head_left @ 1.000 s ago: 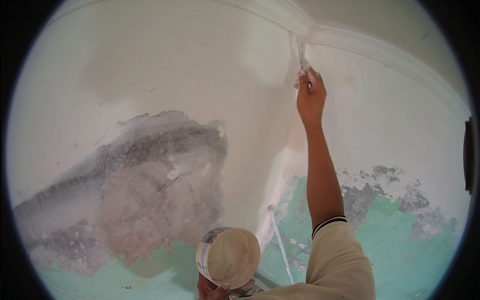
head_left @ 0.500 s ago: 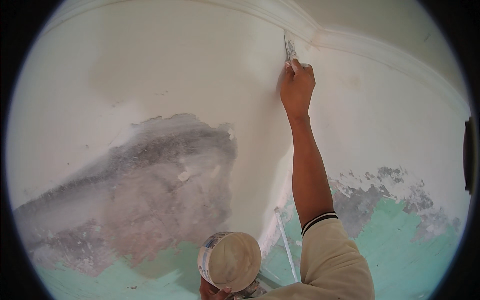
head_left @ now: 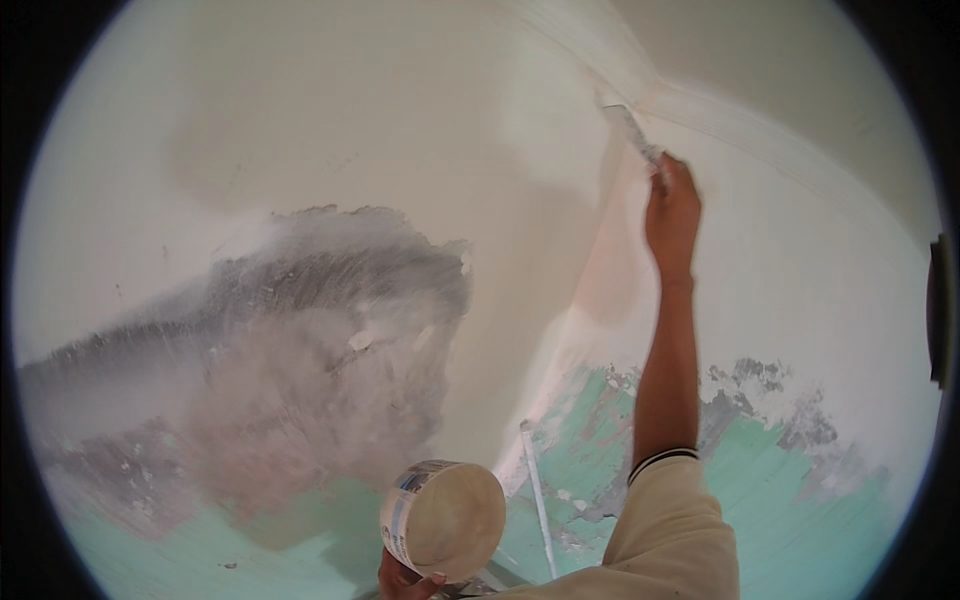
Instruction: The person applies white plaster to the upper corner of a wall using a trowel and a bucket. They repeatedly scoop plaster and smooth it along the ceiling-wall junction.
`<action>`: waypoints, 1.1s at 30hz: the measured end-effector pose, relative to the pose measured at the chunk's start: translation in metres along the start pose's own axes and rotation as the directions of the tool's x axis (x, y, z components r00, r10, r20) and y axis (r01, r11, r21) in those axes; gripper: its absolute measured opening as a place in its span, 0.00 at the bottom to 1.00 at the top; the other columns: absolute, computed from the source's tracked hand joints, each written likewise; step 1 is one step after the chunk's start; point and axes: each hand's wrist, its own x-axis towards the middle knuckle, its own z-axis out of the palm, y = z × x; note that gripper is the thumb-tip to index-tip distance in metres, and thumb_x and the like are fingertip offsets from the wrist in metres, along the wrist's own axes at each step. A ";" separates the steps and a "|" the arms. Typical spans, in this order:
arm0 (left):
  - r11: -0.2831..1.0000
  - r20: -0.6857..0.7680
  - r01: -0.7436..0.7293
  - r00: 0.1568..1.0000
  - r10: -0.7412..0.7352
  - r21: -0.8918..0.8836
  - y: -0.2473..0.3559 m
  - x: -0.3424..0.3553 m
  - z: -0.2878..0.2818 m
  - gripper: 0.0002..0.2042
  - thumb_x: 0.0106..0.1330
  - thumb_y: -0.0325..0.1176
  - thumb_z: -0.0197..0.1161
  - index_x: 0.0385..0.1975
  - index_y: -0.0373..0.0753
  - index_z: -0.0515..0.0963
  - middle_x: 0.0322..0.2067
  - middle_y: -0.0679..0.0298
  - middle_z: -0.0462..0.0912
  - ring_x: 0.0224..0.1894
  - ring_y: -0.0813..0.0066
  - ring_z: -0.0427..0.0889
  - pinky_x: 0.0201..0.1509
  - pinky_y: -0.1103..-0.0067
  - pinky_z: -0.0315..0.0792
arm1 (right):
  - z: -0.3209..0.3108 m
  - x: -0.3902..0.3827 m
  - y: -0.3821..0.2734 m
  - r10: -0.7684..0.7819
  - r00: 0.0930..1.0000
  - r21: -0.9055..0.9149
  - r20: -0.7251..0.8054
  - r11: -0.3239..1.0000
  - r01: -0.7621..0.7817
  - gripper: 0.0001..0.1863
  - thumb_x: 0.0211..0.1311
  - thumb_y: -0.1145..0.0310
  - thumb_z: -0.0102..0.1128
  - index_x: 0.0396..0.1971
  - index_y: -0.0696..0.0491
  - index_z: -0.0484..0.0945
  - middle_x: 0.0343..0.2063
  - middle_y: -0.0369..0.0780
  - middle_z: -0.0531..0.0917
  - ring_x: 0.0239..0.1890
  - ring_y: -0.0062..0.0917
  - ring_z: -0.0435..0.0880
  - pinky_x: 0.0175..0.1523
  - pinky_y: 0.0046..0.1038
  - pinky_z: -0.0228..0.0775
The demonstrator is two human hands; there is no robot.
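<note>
Patchy walls (head_left: 330,110) meet around us at a corner (head_left: 556,345). Near its top is our scraper (head_left: 630,125), pinched in our right hand (head_left: 673,205); blur hides any contact. Below the corner, our left hand (head_left: 402,580) cups a tilted tub (head_left: 445,520). A white stick (head_left: 540,505) shows right of the corner's foot.

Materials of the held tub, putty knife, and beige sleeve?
Tub: probably plastic; round thin-rimmed wall, printed outside, dull pale-smeared inside. Waxed card not ruled out.
Putty knife: blade likely metal; thin, flat, grey under whitish smears, but motion-blurred. Handle material can't be told, mostly covered by the right hand.
Beige sleeve: matte fabric, perhaps cotton knit; soft folds, dark-striped cuff.
</note>
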 end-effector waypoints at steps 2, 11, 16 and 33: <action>0.990 0.047 0.127 0.991 -0.124 -0.055 -0.006 0.008 -0.007 0.49 0.60 0.48 0.76 0.74 0.31 0.54 0.67 0.48 0.70 0.67 0.57 0.71 0.69 0.64 0.67 | -0.016 0.047 0.045 -0.177 0.979 -0.231 0.098 0.953 0.195 0.17 0.65 0.79 0.61 0.53 0.51 0.82 0.46 0.47 0.85 0.53 0.43 0.82 0.60 0.46 0.68; 0.987 -0.018 -0.023 1.000 0.020 -0.162 -0.042 0.023 -0.006 0.53 0.48 0.36 0.82 0.73 0.30 0.54 0.65 0.52 0.71 0.66 0.61 0.73 0.72 0.65 0.66 | -0.030 0.122 0.022 -0.489 0.838 -0.547 0.241 0.645 0.533 0.11 0.70 0.71 0.60 0.50 0.48 0.84 0.46 0.37 0.86 0.52 0.29 0.83 0.63 0.43 0.67; 0.996 0.093 -0.060 0.993 0.065 -0.058 -0.025 0.037 0.000 0.51 0.52 0.35 0.82 0.72 0.29 0.54 0.66 0.51 0.69 0.68 0.61 0.71 0.73 0.63 0.65 | -0.072 0.084 0.007 -0.270 0.935 -0.620 0.228 0.700 0.354 0.11 0.74 0.68 0.56 0.50 0.50 0.83 0.44 0.40 0.87 0.46 0.34 0.86 0.51 0.33 0.76; 0.952 0.067 -0.305 0.951 0.302 0.033 -0.006 0.060 0.009 0.46 0.57 0.27 0.79 0.71 0.30 0.52 0.67 0.50 0.67 0.65 0.62 0.75 0.68 0.66 0.72 | -0.191 -0.205 -0.083 -0.098 0.413 0.212 0.905 0.948 -0.238 0.07 0.60 0.76 0.62 0.38 0.55 0.83 0.36 0.44 0.82 0.43 0.40 0.83 0.48 0.39 0.77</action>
